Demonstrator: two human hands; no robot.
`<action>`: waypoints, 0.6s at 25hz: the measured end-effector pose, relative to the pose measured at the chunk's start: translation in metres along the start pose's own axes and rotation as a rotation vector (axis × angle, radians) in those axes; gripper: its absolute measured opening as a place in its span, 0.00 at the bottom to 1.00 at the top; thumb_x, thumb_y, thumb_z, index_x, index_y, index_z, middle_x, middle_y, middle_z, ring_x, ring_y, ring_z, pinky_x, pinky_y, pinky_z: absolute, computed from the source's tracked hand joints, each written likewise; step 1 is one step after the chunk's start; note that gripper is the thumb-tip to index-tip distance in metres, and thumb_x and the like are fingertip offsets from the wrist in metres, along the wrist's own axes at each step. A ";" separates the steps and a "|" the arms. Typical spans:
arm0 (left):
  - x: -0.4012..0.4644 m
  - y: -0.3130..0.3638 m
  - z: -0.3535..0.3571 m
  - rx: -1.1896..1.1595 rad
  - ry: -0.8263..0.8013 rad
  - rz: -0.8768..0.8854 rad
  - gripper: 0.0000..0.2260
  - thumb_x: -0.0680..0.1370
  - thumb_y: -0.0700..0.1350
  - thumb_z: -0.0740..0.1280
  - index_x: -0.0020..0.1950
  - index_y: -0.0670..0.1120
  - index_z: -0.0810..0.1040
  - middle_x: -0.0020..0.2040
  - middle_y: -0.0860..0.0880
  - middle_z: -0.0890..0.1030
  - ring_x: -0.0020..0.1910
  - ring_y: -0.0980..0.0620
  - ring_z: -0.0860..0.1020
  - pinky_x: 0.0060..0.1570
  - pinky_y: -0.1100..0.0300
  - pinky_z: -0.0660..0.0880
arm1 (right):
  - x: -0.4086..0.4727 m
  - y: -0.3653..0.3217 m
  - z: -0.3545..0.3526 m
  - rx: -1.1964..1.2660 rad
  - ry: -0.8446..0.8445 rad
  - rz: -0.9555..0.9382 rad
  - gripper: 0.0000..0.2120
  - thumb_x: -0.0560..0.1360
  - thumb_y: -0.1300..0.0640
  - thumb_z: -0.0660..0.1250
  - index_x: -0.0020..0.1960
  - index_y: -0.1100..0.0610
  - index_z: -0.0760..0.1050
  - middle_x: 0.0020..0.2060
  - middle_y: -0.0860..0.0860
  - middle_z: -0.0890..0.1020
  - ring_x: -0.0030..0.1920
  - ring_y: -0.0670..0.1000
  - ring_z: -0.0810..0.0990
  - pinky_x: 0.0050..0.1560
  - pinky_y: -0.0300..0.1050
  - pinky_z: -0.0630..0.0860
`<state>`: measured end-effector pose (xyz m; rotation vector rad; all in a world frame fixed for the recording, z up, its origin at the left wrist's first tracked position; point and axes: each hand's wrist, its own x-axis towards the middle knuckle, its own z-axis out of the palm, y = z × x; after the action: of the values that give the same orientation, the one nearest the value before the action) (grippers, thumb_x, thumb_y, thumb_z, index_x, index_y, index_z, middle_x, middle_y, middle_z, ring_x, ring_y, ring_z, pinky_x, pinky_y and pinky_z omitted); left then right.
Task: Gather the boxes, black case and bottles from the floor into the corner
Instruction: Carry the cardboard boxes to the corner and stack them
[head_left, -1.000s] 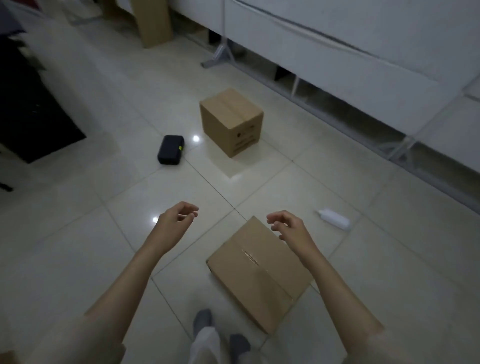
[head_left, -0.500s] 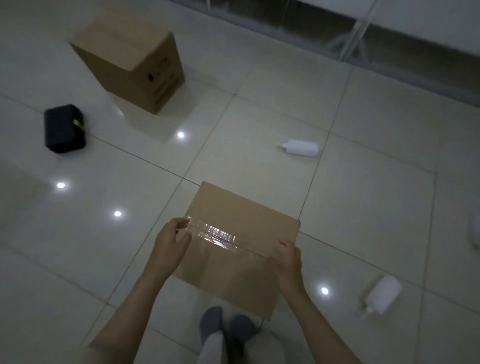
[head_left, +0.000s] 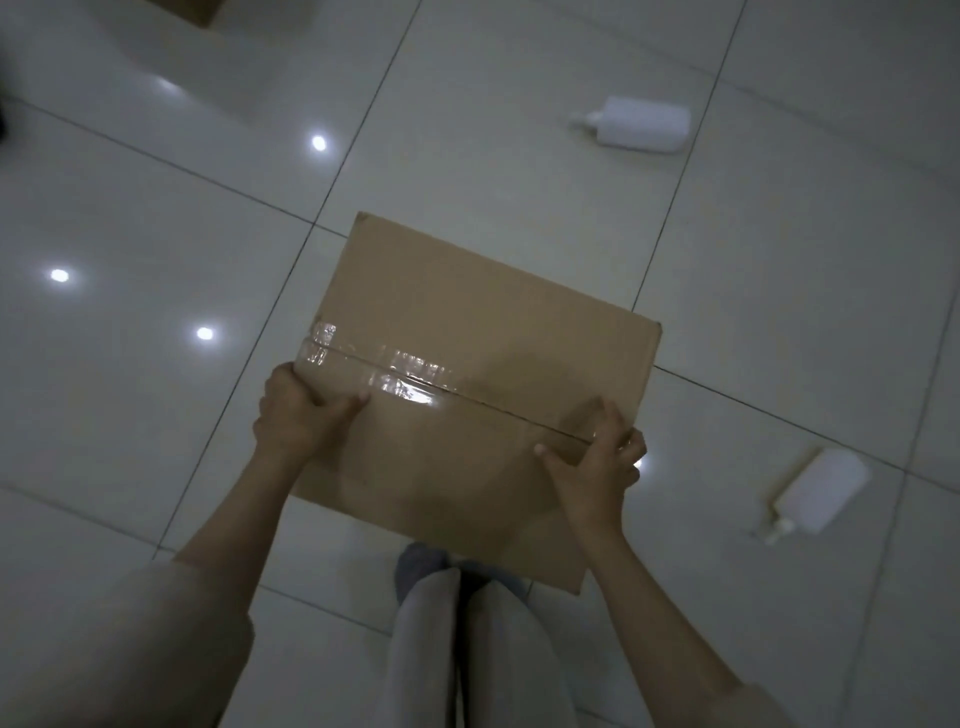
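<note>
A flat brown cardboard box (head_left: 467, 332) with clear tape along its top seam lies on the tiled floor right in front of my feet. My left hand (head_left: 301, 410) grips its left edge, thumb on the taped seam. My right hand (head_left: 597, 462) clasps the right edge, fingers over the top. One white bottle (head_left: 641, 123) lies on its side beyond the box at upper right. Another white bottle (head_left: 818, 491) lies to the right of the box. Only the bottom corner of a second cardboard box (head_left: 192, 9) shows at the top left. The black case is out of view.
The floor (head_left: 130, 441) is glossy pale tile with dark grout lines and bright light reflections. My socked feet (head_left: 421, 564) and trouser legs stand just under the box's near edge. A dark shape (head_left: 3, 122) touches the left border.
My hands went from hovering above the box to gripping its two sides. My view has tipped further down and come closer, so the black case and most of the far box have left the frame.
</note>
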<state>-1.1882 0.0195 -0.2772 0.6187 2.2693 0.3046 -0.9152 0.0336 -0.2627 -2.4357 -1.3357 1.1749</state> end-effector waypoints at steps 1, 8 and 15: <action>-0.001 -0.001 0.000 0.001 0.026 -0.015 0.39 0.60 0.58 0.77 0.64 0.40 0.68 0.63 0.40 0.75 0.62 0.38 0.74 0.60 0.41 0.71 | -0.001 -0.002 -0.001 0.007 0.002 -0.011 0.40 0.68 0.55 0.74 0.73 0.49 0.56 0.72 0.57 0.53 0.67 0.63 0.61 0.64 0.58 0.66; -0.020 -0.056 -0.048 -0.170 0.024 -0.224 0.45 0.61 0.62 0.76 0.67 0.36 0.67 0.66 0.36 0.72 0.65 0.35 0.70 0.62 0.41 0.70 | -0.030 -0.065 0.007 -0.144 -0.056 -0.283 0.33 0.69 0.59 0.73 0.70 0.51 0.63 0.72 0.57 0.56 0.67 0.62 0.63 0.65 0.51 0.65; -0.088 -0.172 -0.117 -0.489 0.338 -0.495 0.42 0.61 0.61 0.76 0.65 0.37 0.69 0.65 0.37 0.72 0.65 0.34 0.69 0.64 0.39 0.68 | -0.115 -0.139 0.065 -0.269 -0.265 -0.614 0.30 0.69 0.64 0.69 0.68 0.51 0.65 0.71 0.56 0.59 0.66 0.61 0.64 0.62 0.49 0.65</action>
<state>-1.2779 -0.1764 -0.2100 -0.2648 2.4383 0.7239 -1.0867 0.0143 -0.1798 -1.8064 -2.2292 1.2204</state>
